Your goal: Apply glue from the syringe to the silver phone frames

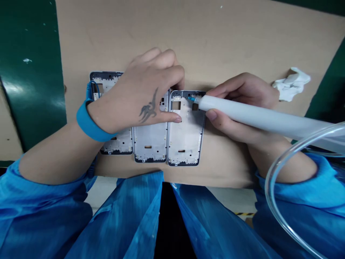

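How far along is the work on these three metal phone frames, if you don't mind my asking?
Done: it's hard to say; the left phone frame and middle phone frame show nothing clearly finished at this size. In hand: the right hand holds a white dispenser barrel, its blue tip at the top of the right phone frame, with the left hand resting a forefinger on that frame. Left: apparently the rest of that frame, beyond the tip.

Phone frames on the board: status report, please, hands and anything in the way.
Left hand spread over the phone frames. Right hand gripping white dispenser, blue tip at right frame. Clear hose looping beside it.
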